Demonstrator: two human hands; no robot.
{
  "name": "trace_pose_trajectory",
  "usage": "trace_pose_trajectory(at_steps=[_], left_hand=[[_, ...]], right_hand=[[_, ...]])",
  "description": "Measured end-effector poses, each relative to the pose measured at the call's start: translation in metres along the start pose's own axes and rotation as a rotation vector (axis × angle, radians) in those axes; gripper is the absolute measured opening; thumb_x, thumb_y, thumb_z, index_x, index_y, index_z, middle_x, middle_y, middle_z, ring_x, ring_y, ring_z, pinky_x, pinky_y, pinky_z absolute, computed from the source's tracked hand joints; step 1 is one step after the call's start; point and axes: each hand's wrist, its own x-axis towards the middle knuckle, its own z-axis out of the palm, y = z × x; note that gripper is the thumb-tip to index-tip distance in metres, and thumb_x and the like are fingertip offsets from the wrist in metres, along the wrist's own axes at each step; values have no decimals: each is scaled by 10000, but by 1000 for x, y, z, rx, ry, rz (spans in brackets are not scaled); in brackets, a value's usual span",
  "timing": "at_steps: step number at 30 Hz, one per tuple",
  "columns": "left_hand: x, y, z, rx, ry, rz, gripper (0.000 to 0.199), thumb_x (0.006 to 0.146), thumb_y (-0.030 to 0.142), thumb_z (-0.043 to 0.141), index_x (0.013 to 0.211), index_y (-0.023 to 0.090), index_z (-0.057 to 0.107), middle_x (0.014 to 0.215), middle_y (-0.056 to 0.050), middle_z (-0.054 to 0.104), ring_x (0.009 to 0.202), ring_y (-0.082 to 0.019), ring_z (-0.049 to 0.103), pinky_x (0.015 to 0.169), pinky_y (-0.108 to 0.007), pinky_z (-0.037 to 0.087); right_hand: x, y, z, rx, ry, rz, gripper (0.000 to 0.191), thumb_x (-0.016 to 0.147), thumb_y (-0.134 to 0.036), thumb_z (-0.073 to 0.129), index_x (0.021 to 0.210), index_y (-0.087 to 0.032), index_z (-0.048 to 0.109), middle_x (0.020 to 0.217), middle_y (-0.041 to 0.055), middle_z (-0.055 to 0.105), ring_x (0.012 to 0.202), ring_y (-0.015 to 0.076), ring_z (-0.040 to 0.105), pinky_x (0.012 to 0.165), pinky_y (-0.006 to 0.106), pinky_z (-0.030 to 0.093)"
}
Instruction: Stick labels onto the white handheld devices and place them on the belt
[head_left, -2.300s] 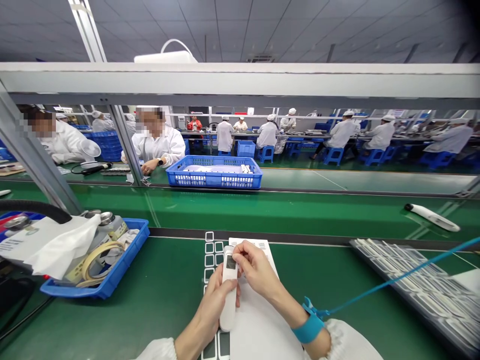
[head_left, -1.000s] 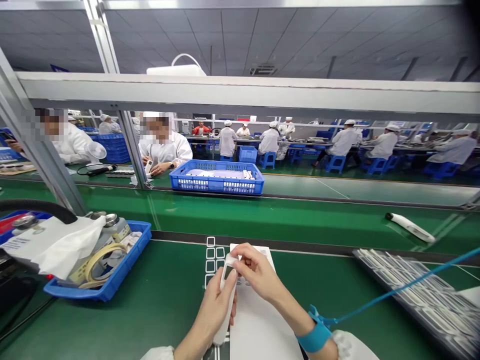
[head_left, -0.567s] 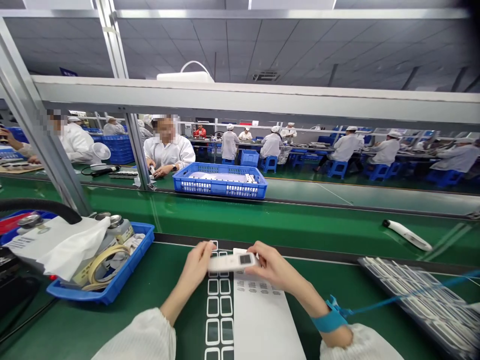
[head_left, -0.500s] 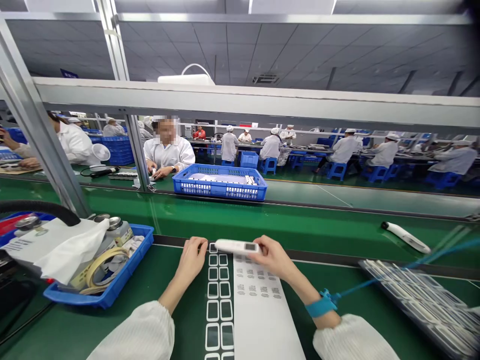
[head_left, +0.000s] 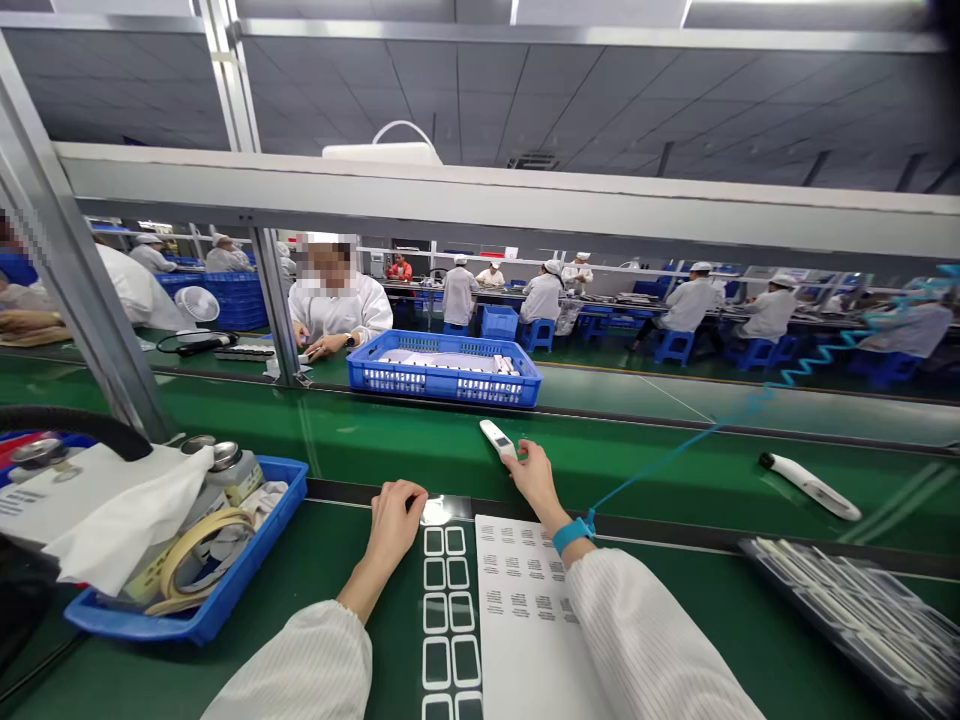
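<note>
Camera, one unit: head-worn, looking from above and behind the left hand and right hand, facing forward and down across the green worktop. Close range on both hands at lower centre of the frame; wide field reaches distant rows of workers at right of centre and the ceiling along the top.

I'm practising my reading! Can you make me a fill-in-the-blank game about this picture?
1. The wrist strap on the right arm is ____.
2. The white handheld device has a small dark ____.
3. The bench top under the left hand is ____.

Missing words: blue, screen, green.
</note>
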Motion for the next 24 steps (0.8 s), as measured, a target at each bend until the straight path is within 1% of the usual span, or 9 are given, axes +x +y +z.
trace_pose_trajectory(at_steps=[2,5,8,11,17,21,24], left_hand=[[2,1,2,-143,-6,-54,160,775,344,561,717,210,625,802,-56,670,868,-249,579,867,-414,408],[5,2,7,-385,-16,-175,222,772,402,558,786,183,592,763,-75,683,752,-219,648,732,-356,494],[4,3,11,-578,-7,-287,278,733,420,618,822,159,581,765,-99,694,719,-212,676,676,-336,526],[2,6,13,-702,8,-341,297,686,403,684,800,148,585,735,-87,687,685,-192,675,650,-310,533],[-2,12,16,-815,32,-357,321,620,388,748,763,142,600,698,-48,670,648,-153,649,590,-246,515],[-2,12,17,-837,33,-366,340,588,391,766,748,140,603,655,-35,654,627,-147,632,551,-224,493],[-1,11,15,-849,21,-377,334,577,385,771,738,143,606,656,-32,649,634,-152,630,547,-229,491]], right_hand=[[-12,-13,2,47,-72,-69,203,761,-190,584,949,-121,619,926,84,601,675,158,587,675,277,484],[-38,-37,6,117,-199,-196,71,785,-181,565,807,-162,630,805,28,599,674,146,564,656,249,465],[-63,-58,11,167,-301,-328,111,807,-166,545,739,-183,631,746,4,575,680,142,546,637,245,431],[-76,-71,16,166,-340,-417,151,820,-131,519,740,-182,637,742,8,555,710,151,537,636,255,399],[-77,-77,22,134,-325,-353,169,808,-86,520,700,-168,621,727,13,557,677,147,533,626,254,395],[-73,-77,25,128,-346,-356,185,797,-69,518,660,-170,591,699,4,561,637,135,525,592,240,390],[-71,-75,26,121,-381,-367,172,795,-76,524,655,-167,563,692,0,556,609,127,512,574,237,380]])
